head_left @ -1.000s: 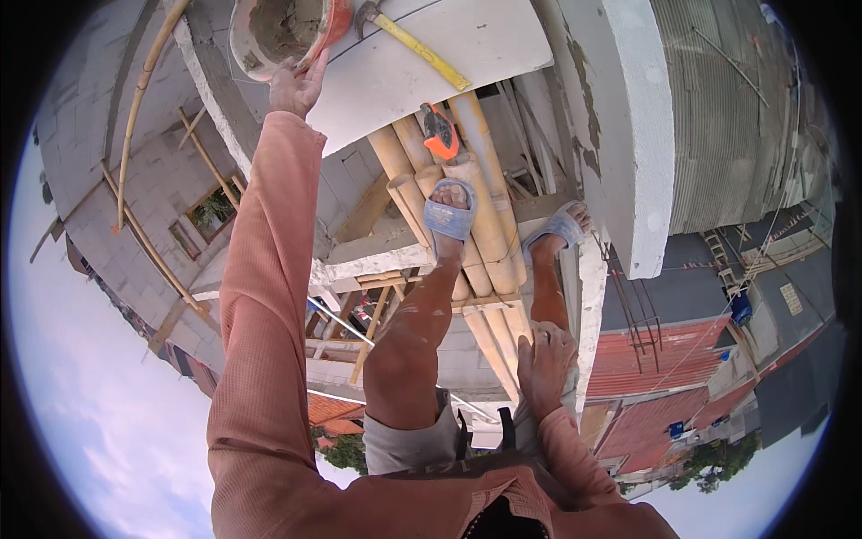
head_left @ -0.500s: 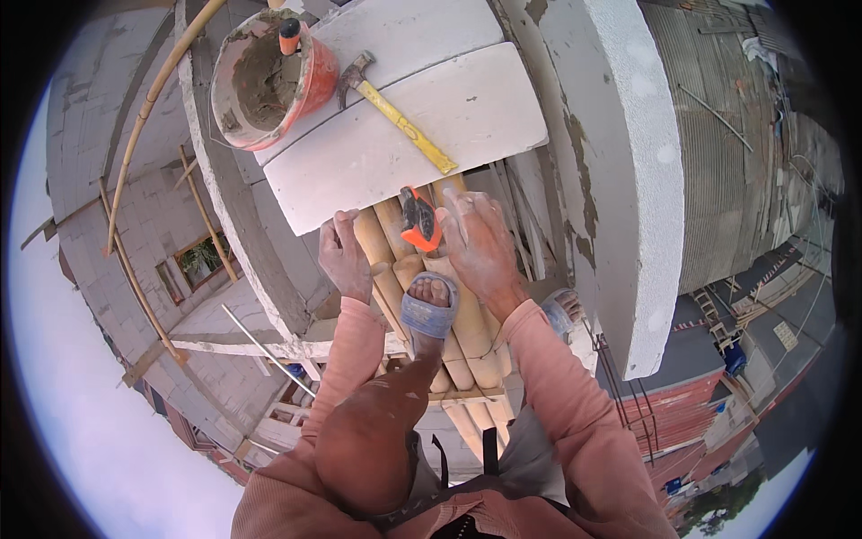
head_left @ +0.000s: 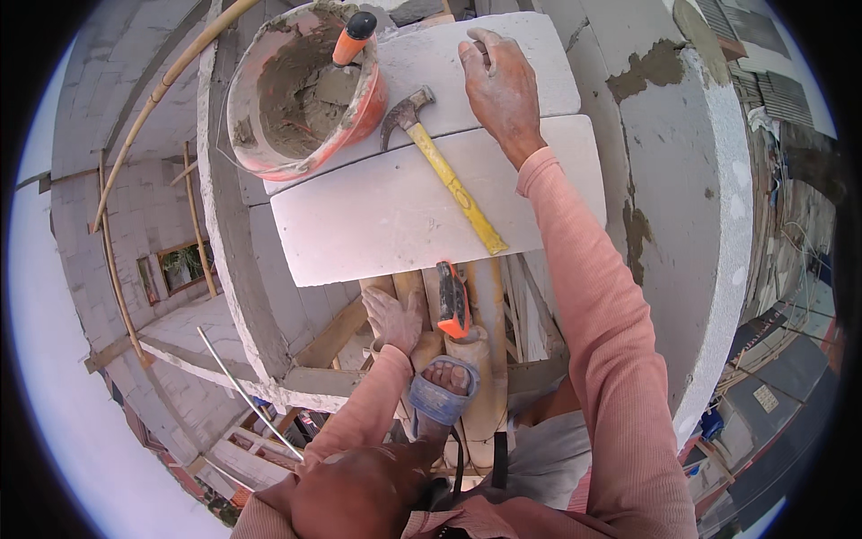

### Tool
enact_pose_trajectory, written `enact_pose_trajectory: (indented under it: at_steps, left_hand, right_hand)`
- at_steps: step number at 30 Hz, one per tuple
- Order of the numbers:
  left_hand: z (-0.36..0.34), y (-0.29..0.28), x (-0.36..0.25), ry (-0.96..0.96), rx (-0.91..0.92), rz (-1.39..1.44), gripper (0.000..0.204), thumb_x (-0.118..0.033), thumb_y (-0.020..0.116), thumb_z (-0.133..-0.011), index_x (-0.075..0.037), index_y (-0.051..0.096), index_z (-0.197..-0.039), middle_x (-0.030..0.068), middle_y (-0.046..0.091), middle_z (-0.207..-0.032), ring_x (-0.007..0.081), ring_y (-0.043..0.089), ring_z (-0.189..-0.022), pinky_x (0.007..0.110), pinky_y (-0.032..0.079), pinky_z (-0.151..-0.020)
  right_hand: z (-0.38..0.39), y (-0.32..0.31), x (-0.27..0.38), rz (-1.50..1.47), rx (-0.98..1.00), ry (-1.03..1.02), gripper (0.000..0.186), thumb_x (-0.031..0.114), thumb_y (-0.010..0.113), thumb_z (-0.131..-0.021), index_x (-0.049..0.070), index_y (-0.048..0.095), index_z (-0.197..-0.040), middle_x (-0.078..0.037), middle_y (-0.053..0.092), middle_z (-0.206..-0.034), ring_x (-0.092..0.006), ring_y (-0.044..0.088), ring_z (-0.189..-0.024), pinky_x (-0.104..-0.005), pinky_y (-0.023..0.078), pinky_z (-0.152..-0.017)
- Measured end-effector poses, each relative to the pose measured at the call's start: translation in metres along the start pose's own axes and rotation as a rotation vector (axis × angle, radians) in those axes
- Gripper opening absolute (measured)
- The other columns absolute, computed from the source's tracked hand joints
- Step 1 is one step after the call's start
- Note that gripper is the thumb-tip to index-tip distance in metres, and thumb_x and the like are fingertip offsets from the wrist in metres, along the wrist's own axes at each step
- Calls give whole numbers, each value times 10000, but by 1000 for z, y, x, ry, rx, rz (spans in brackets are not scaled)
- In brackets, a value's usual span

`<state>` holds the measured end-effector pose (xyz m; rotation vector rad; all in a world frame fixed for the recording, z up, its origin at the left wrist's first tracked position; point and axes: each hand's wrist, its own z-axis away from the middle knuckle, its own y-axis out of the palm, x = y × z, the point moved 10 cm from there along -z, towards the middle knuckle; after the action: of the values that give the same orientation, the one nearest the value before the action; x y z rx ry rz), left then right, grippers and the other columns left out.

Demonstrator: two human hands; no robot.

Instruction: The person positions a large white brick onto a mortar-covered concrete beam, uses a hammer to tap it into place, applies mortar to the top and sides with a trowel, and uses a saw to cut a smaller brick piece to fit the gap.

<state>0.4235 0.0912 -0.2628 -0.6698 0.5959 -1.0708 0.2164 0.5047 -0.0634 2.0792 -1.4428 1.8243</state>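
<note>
Left grip (head_left: 395,321), the nearer one, is spread with its fingers apart and nothing held, over the bamboo poles (head_left: 476,368), just left of a black-and-orange handle (head_left: 452,301). Right grip (head_left: 503,94) is farther off, over the far white block (head_left: 440,67), its fingers bent; their undersides are hidden, so I cannot tell whether they clasp anything. As far as I can judge, the near white block (head_left: 359,229) and the far one already lie side by side, mortar (head_left: 310,99) is mixed in the bucket (head_left: 370,108), and the yellow-handled hammer (head_left: 446,175) lies unheld; how much remains this view does not show. Just beyond the left grip is the near block; the hammer rests across both blocks, left of and nearer than the right grip, with the bucket farther left
</note>
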Motion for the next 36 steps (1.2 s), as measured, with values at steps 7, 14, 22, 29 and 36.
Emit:
enact_pose_trajectory:
  at_steps: [7, 14, 22, 29, 36]
  left_hand:
    - [-25, 20, -28, -90, -152, -258, 1368, -905, 505, -782, 49, -53, -1588, 444, -105, -1580, 625, -86, -1478, 718, 49, -1172]
    - [-19, 21, -28, -49, -235, -229, 1377, -915, 520, -758, 26, -36, -1596, 436, -129, -1578, 632, -114, -1469, 763, 36, -1138]
    - [-16, 21, -38, -50, -123, -247, 1295, -890, 497, -792, -3, 37, -1616, 447, -90, -1584, 612, -123, -1484, 774, -9, -1128]
    - [-10, 16, -28, -33, -155, -132, 1350, -891, 527, -777, 5, -54, -1603, 426, -130, -1590, 605, -146, -1481, 782, -11, -1117]
    - [-14, 14, -45, 2, -335, -213, 1407, -972, 444, -724, 11, -32, -1611, 406, -123, -1608, 566, -129, -1506, 759, 17, -1142]
  right_hand:
    - [-135, 141, -55, 231, 257, -39, 458, 379, 592, -973, 34, 650, -1268, -198, 647, -1226, -356, 598, -1187, -447, 446, -1051]
    - [-188, 213, -59, 478, 510, -259, 444, 388, 505, -1006, 87, 636, -1305, -202, 616, -1297, -366, 540, -1268, -499, 379, -1104]
    - [-217, 282, -55, 672, 578, -424, 448, 399, 406, -1043, 147, 619, -1347, -205, 581, -1379, -378, 474, -1361, -558, 302, -1164]
    - [-181, 232, -16, 743, 536, -629, 475, 350, 511, -993, 120, 562, -1405, -261, 477, -1479, -414, 451, -1386, -579, 314, -1172]
    - [-208, 97, 12, 951, 194, -407, 929, 533, 804, -709, 79, 497, -1460, -284, 449, -1505, -482, 408, -1398, -565, 321, -1171]
